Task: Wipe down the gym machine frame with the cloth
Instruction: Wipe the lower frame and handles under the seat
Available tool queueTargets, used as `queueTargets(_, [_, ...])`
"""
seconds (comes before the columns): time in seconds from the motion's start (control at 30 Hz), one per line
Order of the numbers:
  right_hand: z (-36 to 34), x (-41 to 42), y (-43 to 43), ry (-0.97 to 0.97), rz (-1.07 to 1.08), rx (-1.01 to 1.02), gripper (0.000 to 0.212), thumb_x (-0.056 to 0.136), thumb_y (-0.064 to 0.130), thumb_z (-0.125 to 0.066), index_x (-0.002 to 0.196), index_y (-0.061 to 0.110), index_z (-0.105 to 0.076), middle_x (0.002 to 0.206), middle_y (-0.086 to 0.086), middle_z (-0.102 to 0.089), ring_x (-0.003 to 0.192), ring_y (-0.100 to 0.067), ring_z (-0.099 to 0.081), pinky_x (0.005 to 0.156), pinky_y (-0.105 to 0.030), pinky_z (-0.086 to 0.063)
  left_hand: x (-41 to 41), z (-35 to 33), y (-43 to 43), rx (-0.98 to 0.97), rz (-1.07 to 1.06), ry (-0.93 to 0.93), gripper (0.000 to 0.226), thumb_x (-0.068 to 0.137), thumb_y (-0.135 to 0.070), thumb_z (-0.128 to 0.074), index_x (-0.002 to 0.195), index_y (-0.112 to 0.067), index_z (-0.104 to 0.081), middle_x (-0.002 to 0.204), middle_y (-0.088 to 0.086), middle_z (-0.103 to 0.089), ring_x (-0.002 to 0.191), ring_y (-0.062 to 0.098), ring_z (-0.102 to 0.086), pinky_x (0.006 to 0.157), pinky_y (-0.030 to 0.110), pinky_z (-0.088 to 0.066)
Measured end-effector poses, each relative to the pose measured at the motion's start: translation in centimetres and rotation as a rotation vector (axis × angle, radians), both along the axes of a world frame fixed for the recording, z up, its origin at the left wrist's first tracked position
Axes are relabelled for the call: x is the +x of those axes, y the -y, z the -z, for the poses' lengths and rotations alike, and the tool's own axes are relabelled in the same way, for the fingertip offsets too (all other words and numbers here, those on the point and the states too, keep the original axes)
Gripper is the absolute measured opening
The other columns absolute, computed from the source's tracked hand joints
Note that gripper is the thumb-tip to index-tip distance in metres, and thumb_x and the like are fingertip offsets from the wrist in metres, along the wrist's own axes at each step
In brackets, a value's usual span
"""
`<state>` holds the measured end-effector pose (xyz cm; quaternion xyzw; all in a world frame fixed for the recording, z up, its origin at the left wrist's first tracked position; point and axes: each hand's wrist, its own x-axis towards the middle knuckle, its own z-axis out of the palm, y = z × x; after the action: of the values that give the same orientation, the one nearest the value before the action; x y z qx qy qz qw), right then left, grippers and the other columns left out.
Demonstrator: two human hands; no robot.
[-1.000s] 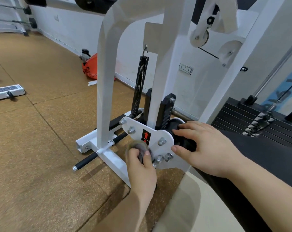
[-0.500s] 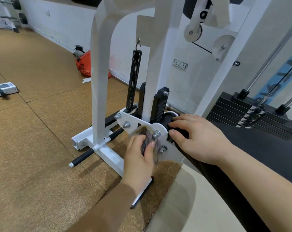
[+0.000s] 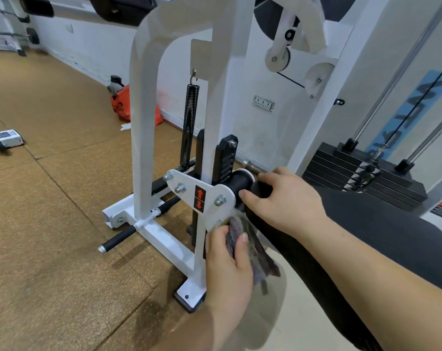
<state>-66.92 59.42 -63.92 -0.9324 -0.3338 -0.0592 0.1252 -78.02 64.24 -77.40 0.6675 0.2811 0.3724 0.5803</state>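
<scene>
Head view: mid-wipe. The left hand (image 3: 227, 259) has its grip closed on the cloth (image 3: 259, 257), pressed against the lower edge of the white plate (image 3: 189, 183) on the frame (image 3: 164, 239); the right hand (image 3: 286, 201) has its grip wrapped round the black roller (image 3: 240, 184). Next, likely, strokes up the uprights (image 3: 144, 122). By the wall (image 3: 88, 44), an orange bag (image 3: 120, 106): contents hidden

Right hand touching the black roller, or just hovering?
Touching. The head view shows the right hand gripping the black roller, thumb pressed on its front, fingers curled over the top.
</scene>
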Motion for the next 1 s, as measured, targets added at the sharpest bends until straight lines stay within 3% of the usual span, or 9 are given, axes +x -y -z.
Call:
queueTargets(0.07, [-0.3,0.2,1.0,-0.074,-0.049,0.013,0.056,0.09,0.071,-0.055,0.13,0.034,-0.067,0.134,0.013,-0.056,0.128,-0.015,-0.055,0.097,-0.033,-0.048,1.0,0.2,0.9,-0.075,-0.051,0.013,0.009,0.102,-0.028,-0.059,0.108,-0.028,-0.053,0.109,-0.007,-0.054,0.103,0.008,-0.056,0.092,0.024,-0.048])
queueTargets(0.13, [-0.4,0.2,2.0,-0.125,-0.086,0.048,0.062,0.092,0.069,-0.055,0.143,0.035,-0.059,0.151,0.02,-0.048,0.142,-0.007,-0.043,0.106,-0.026,-0.038,1.9,0.1,1.6,-0.073,-0.09,0.0,0.015,0.101,-0.018,-0.06,0.111,-0.026,-0.051,0.118,-0.004,-0.051,0.111,0.007,-0.051,0.101,0.018,-0.041])
queueTargets(0.27, [0.2,0.1,1.7,-0.013,-0.111,0.04,0.052,0.094,0.066,-0.051,0.133,0.033,-0.062,0.132,0.012,-0.056,0.127,-0.015,-0.052,0.093,-0.031,-0.044,2.5,1.2,3.1,0.03,-0.102,-0.042,0.027,0.096,0.001,-0.057,0.107,-0.022,-0.048,0.119,0.003,-0.048,0.112,0.01,-0.046,0.099,0.006,-0.035])
queueTargets(0.37, [0.2,0.2,1.8,-0.038,-0.107,0.037,0.051,0.095,0.066,-0.05,0.134,0.034,-0.061,0.125,0.013,-0.055,0.121,-0.014,-0.053,0.091,-0.035,-0.048,2.6,3.9,2.1,-0.198,-0.106,-0.171,0.015,0.103,-0.01,-0.055,0.101,-0.024,-0.051,0.106,0.002,-0.057,0.104,0.02,-0.058,0.089,0.025,-0.047])
queueTargets(0.47, [0.1,0.3,2.0,-0.041,-0.119,0.065,0.054,0.095,0.067,-0.051,0.138,0.036,-0.06,0.126,0.016,-0.054,0.121,-0.012,-0.054,0.091,-0.034,-0.048,3.0,4.8,0.6,-0.469,-0.271,-0.156,0.016,0.106,-0.023,-0.053,0.118,-0.013,-0.056,0.113,0.01,-0.064,0.107,0.033,-0.063,0.095,0.045,-0.053])
queueTargets(0.6, [0.4,0.6,1.9,-0.029,-0.124,0.07,0.056,0.095,0.067,-0.051,0.141,0.036,-0.058,0.13,0.015,-0.054,0.125,-0.014,-0.053,0.094,-0.035,-0.048,3.3,3.1,-0.4,-0.701,-0.397,-0.142,0.025,0.11,-0.025,-0.044,0.127,-0.007,-0.046,0.125,0.015,-0.057,0.113,0.035,-0.059,0.1,0.044,-0.05])
queueTargets(0.73, [0.4,0.5,1.9,-0.018,-0.129,0.088,0.055,0.095,0.065,-0.051,0.14,0.035,-0.06,0.13,0.014,-0.055,0.124,-0.013,-0.054,0.092,-0.035,-0.049,3.4,1.2,-1.4,-0.514,-0.338,-0.038,0.02,0.108,-0.016,-0.045,0.126,-0.01,-0.048,0.125,0.006,-0.051,0.108,0.024,-0.057,0.097,0.037,-0.05])
queueTargets(0.83, [0.4,0.3,1.7,-0.011,-0.123,0.083,0.053,0.095,0.065,-0.052,0.138,0.035,-0.061,0.127,0.014,-0.055,0.122,-0.015,-0.055,0.09,-0.035,-0.048,2.7,2.0,0.5,-0.394,-0.173,-0.15,0.003,0.105,-0.014,-0.05,0.107,-0.016,-0.051,0.11,0.004,-0.054,0.097,0.02,-0.058,0.084,0.03,-0.048])
queueTargets(1.0, [0.3,0.1,1.8,-0.021,-0.11,0.092,0.05,0.095,0.063,-0.053,0.136,0.036,-0.062,0.127,0.015,-0.056,0.121,-0.014,-0.055,0.087,-0.033,-0.045,2.5,2.3,2.2,-0.451,-0.117,-0.135,0.008,0.105,-0.018,-0.052,0.105,-0.026,-0.054,0.104,0.0,-0.062,0.097,0.013,-0.062,0.087,0.03,-0.052])
